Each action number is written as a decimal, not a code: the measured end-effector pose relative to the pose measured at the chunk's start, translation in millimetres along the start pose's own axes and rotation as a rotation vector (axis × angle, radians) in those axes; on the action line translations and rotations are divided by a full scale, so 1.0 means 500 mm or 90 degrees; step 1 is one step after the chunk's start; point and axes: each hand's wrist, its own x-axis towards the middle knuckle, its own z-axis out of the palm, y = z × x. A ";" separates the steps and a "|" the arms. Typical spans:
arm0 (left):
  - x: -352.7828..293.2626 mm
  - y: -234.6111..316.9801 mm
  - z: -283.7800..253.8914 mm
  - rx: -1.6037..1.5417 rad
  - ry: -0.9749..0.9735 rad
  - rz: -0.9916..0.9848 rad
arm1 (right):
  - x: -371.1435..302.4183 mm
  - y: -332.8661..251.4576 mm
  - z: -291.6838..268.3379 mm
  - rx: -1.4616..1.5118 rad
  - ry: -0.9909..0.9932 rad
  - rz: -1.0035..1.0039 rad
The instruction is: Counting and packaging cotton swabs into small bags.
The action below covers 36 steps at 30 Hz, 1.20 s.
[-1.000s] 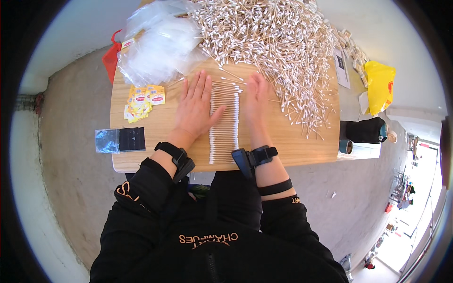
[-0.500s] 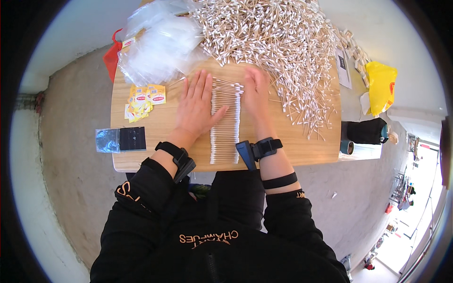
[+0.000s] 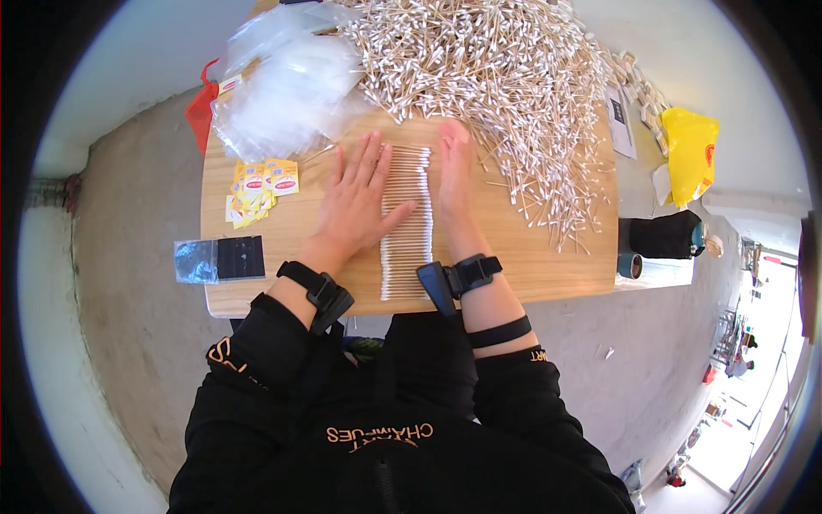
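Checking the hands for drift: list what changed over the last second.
The right hand slid forward along the right edge of the row of cotton swabs, wrist drawing in. The left hand stayed flat against the row's left side. Nothing was grasped or released; the loose swab pile and yellow sachets look unchanged.

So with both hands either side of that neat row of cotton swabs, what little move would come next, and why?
Probably press the two hands a bit closer to square the row. The left hand lies flat on one side of the row of cotton swabs and the right hand stands edge-on against the other, yet the row's far end looks slightly uneven. The big loose pile waits just beyond.
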 end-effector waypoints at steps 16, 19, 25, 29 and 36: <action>0.035 0.049 0.000 0.046 -0.169 -0.056 | -0.017 -0.131 -0.084 -0.768 0.012 -0.065; 0.036 0.048 0.002 0.039 -0.167 -0.046 | -0.014 -0.120 -0.095 -0.767 0.015 -0.031; 0.026 0.037 0.006 0.009 -0.147 -0.042 | -0.030 -0.113 -0.100 -0.697 0.031 -0.022; 0.020 0.040 -0.006 0.017 -0.122 -0.036 | -0.041 -0.114 -0.107 -0.595 0.109 0.038; 0.007 0.041 -0.003 0.037 -0.121 -0.023 | -0.044 -0.142 -0.113 -0.634 0.249 -0.069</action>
